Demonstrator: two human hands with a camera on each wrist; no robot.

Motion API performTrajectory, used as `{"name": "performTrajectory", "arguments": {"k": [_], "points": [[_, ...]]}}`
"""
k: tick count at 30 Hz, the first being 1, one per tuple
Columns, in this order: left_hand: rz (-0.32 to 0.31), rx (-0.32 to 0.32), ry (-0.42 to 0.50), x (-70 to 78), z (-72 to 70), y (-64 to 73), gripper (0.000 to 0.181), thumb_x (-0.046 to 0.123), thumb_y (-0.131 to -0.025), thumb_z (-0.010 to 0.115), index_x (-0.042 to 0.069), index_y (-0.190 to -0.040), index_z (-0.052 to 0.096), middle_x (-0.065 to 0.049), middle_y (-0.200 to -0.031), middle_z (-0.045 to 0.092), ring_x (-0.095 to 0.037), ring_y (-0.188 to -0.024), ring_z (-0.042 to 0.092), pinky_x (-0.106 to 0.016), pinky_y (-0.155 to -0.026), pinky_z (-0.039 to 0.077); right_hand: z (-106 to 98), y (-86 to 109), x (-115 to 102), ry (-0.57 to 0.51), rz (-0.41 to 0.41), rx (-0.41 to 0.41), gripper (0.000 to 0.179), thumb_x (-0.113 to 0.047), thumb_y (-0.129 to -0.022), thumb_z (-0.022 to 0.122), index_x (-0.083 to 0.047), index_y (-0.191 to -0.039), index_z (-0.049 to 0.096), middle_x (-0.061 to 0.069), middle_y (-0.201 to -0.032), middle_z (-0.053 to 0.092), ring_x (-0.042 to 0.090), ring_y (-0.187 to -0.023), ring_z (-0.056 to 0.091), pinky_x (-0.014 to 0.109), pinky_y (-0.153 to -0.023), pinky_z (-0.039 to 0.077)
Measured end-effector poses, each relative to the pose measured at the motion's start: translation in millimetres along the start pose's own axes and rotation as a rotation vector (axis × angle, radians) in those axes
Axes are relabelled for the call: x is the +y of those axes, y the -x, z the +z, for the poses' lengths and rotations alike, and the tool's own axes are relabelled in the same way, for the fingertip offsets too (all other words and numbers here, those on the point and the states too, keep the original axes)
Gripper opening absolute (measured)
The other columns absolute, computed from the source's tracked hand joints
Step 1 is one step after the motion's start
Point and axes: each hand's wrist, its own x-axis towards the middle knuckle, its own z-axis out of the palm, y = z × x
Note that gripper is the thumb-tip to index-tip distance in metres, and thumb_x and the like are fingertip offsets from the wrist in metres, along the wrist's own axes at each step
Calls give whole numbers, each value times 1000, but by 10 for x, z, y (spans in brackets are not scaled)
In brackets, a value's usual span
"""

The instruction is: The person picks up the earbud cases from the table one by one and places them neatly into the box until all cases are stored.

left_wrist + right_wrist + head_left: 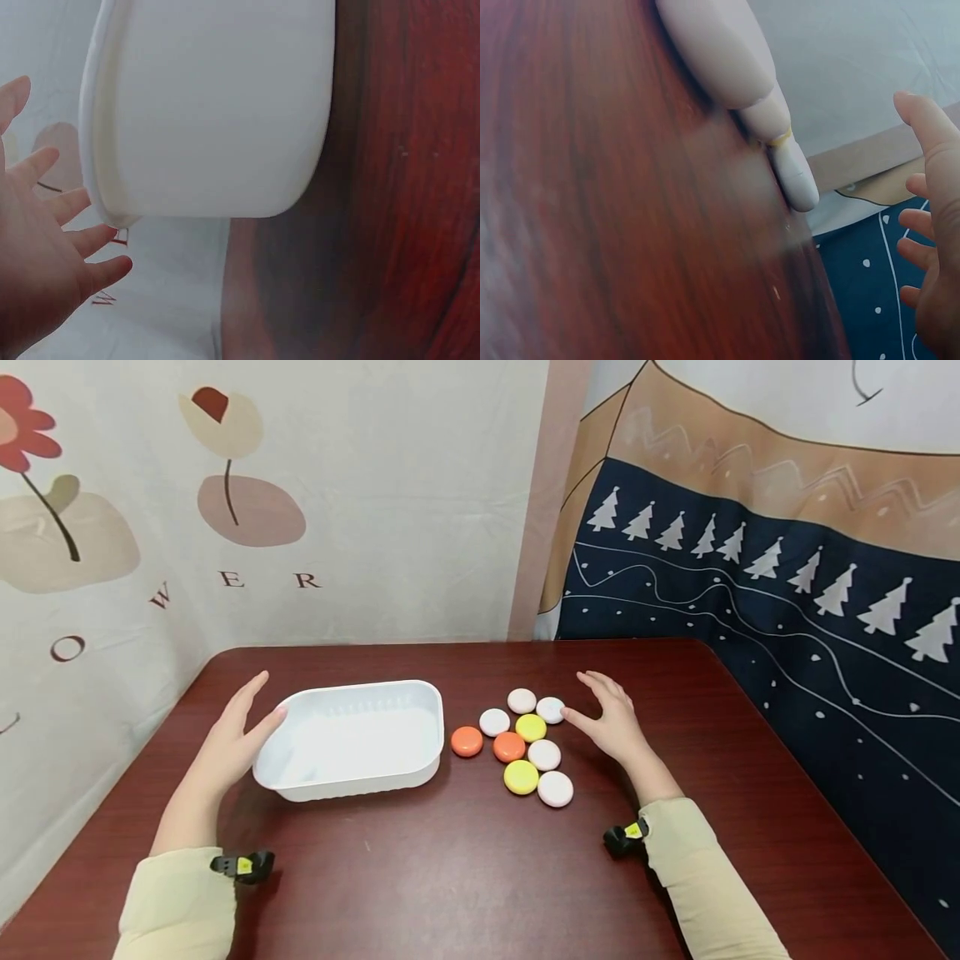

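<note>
A white rectangular plastic tray (352, 739) rests on the table, its inside bare. My left hand (228, 747) is at its left end with fingers spread; the thumb overlaps the rim in the head view, and contact cannot be told. Right of the tray lies a loose group of round, flat-looking pieces: two orange pieces (467, 742), two yellow pieces (521, 777) and several white or pale pink pieces (555, 789). My right hand (613, 727) hovers at the group's right side, holding nothing, its thumb tip nearest a white piece (551, 710). Pale pieces (720, 52) also show edge-on in the right wrist view.
The dark red-brown wooden table (450, 877) has rounded far corners. Behind it hangs a pale cloth (420, 527) with flower prints, and to the right a navy cloth (675, 577) with white trees. A black strap device (247, 867) sits on each wrist.
</note>
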Motion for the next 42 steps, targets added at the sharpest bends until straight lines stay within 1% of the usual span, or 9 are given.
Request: {"name": "performTrajectory", "arguments": {"k": [6, 14, 20, 26, 28, 30, 32, 34, 42], "points": [[-34, 4, 33, -104, 27, 27, 70, 34, -100, 49, 15, -155, 11, -22, -155, 10, -46, -139, 7, -69, -101, 10, 46, -4, 32, -44, 21, 6, 69, -38, -86, 70, -10, -143, 44, 12, -147, 35, 32, -135, 26, 58, -106, 15], [-46, 24, 168, -294, 50, 56, 70, 29, -100, 49, 10, -155, 9, -25, -154, 13, -46, -138, 9, -63, -104, 10, 114, -15, 63, -126, 58, -2, 69, -40, -87, 70, -10, -143, 44, 9, -147, 35, 31, -135, 27, 57, -105, 22], [-94, -3, 240, -399, 74, 89, 70, 31, -101, 47, 13, -155, 6, -27, -153, 14, -48, -137, 12, -62, -105, 11, 155, -16, 71, -158, 82, -24, 70, -40, -86, 71, -12, -144, 43, 9, -148, 33, 30, -135, 27, 54, -105, 27], [-119, -32, 297, -475, 109, 107, 69, 33, -101, 46, 18, -156, 6, -26, -152, 16, -42, -139, 14, -58, -108, 9, 196, -46, 105, -172, 103, -40, 70, -40, -87, 70, -13, -145, 42, 9, -148, 33, 29, -135, 29, 52, -105, 28], [-129, -41, 312, -493, 119, 112, 69, 34, -101, 46, 20, -156, 6, -26, -153, 16, -39, -140, 15, -50, -111, 11, 209, -53, 115, -178, 113, -45, 70, -40, -87, 70, -13, -145, 42, 8, -148, 33, 29, -135, 30, 52, -105, 28], [-141, -52, 328, -509, 130, 120, 68, 35, -101, 45, 22, -156, 5, -25, -153, 15, -35, -140, 16, -33, -111, 18, 219, -57, 121, -182, 119, -48, 70, -40, -87, 70, -14, -145, 42, 8, -148, 33, 28, -135, 30, 52, -105, 28], [-147, -64, 353, -525, 144, 126, 67, 35, -102, 44, 23, -156, 5, -25, -154, 14, -33, -140, 17, -17, -103, 24, 232, -65, 129, -185, 123, -49, 70, -39, -87, 70, -14, -145, 42, 8, -148, 33, 28, -135, 30, 51, -105, 28], [-153, -73, 384, -543, 159, 134, 66, 35, -102, 43, 25, -156, 5, -26, -154, 12, -30, -140, 18, -7, -93, 26, 247, -73, 134, -188, 127, -50, 70, -39, -86, 71, -14, -145, 42, 7, -148, 34, 27, -134, 30, 50, -106, 28], [-143, -81, 517, -615, 231, 134, 63, 31, -102, 45, 26, -155, 12, -21, -154, 13, -16, -134, 22, -8, -92, 27, 300, -107, 154, -188, 111, -56, 71, -37, -84, 73, -12, -144, 43, 9, -146, 37, 28, -133, 32, 49, -106, 28]]}}
